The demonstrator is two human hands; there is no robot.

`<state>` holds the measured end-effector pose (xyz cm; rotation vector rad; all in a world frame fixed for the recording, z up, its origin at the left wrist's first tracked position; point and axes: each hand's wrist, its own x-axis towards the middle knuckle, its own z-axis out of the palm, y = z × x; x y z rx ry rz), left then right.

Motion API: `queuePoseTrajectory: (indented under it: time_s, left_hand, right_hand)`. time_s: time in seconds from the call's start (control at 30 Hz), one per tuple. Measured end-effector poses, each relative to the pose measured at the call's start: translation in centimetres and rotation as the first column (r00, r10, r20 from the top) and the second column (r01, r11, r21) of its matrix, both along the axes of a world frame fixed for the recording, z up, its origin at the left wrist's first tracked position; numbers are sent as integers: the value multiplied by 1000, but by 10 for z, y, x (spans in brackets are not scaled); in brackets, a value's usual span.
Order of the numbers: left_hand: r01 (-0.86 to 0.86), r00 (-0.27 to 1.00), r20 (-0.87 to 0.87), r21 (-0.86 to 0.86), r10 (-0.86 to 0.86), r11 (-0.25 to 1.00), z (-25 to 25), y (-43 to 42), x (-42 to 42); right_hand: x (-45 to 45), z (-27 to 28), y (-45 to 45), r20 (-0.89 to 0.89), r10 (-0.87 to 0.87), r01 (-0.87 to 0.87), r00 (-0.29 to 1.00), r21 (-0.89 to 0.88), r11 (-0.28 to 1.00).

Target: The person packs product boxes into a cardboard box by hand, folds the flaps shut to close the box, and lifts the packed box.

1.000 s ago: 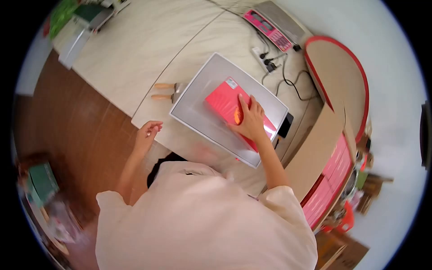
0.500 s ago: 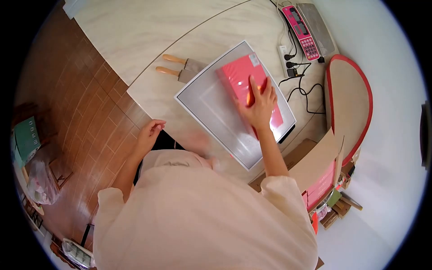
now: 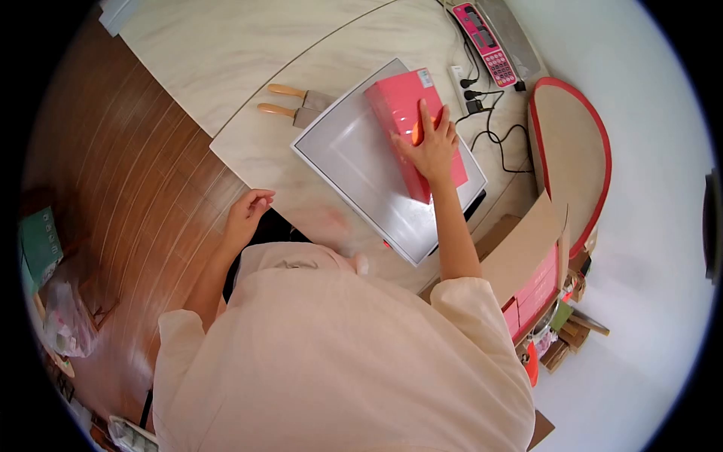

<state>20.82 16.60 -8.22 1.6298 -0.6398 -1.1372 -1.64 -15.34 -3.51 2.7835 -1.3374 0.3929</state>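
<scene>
A pink-red box (image 3: pixel 401 102) in shiny wrap rests on a light grey tray-like panel (image 3: pixel 350 147) with a raised white rim. My right hand (image 3: pixel 433 147) lies over the box, fingers spread across its top and thumb towards its left edge. My left hand (image 3: pixel 250 211) hangs near the table's front edge, fingers curled together; whether anything is in them is hidden. Two scrapers with wooden handles (image 3: pixel 277 110) lie left of the panel, their blades near its edge.
A pink scale (image 3: pixel 486 45) stands at the back right beside a power strip (image 3: pixel 459 87) with black cables. An open carton (image 3: pixel 520 248) holding pink boxes is at the right, near a red-edged beige board (image 3: pixel 570 143). Brown floor (image 3: pixel 143 196) lies to the left.
The view has shifted. The pink-red box has moved towards the back edge of the panel, with my right hand still on it. My left hand stays near the table edge.
</scene>
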Motion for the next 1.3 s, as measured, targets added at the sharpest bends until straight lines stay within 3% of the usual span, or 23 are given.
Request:
queuePoseTrajectory:
  time_s: [0.43,0.47,0.5,0.53,0.57,0.63,0.67,0.7,0.73,0.8,0.9,0.97,1.0,1.1,1.13,1.2,1.23,1.3]
  left_hand:
    - [281,957,118,-161,-264,946,18,-48,-25]
    - [308,950,102,-185,-294,933,21,-55,-31]
    - [341,940,87,-208,-329,917,25,-63,-37]
    - [380,925,96,-216,-368,899,28,-71,-46]
    - [381,921,25,-254,-388,889,31,-80,-56]
    - [430,888,-32,-296,-459,853,47,-95,-83]
    - [463,842,-143,-304,-520,833,62,-100,-99]
    - [494,781,-252,-310,-571,812,78,-103,-116]
    - [536,754,-237,-318,-613,782,91,-105,-133]
    - [614,570,-409,-364,-713,700,114,-104,-158]
    - [735,554,-254,-297,-793,609,131,-98,-171]
    - [740,542,-259,-304,-799,600,133,-97,-174]
    - [728,567,-266,-283,-780,625,130,-96,-173]
    - [692,607,-336,-222,-720,687,137,-95,-171]
    - [652,631,-401,-189,-664,734,141,-96,-171]
    - [582,712,-352,-188,-607,792,138,-98,-169]
    - [504,781,-309,-199,-542,840,134,-98,-169]
    - [425,831,-286,-227,-477,876,126,-102,-163]
  right_hand:
    - [-102,30,192,16,-256,246,967,230,942]
    - [-113,29,197,165,-321,243,933,368,897]
    - [-125,28,202,304,-398,214,866,495,842]
    - [-132,32,203,516,-522,79,679,656,750]
    - [-140,41,208,531,-741,-84,411,831,549]
    - [-150,76,221,349,-937,-352,-24,874,335]
    - [-152,79,224,358,-911,-446,-205,794,412]
    - [-161,72,223,480,-839,-626,-255,579,522]
    - [-172,53,216,592,-754,-721,-284,386,575]
    - [-171,41,218,695,-625,-767,-355,166,620]
    - [-154,51,228,405,-779,-783,-478,206,587]
    - [-143,62,232,173,-839,-815,-516,203,543]
    - [-140,66,233,142,-840,-827,-523,155,541]
    - [-156,12,233,224,-855,-841,-467,187,508]
    - [-151,30,232,219,-854,-842,-472,176,510]
    - [-146,66,231,137,-937,-675,-323,660,329]
    - [-148,63,228,134,-940,-687,-313,651,321]
    - [-148,58,218,449,-874,-468,-188,741,482]
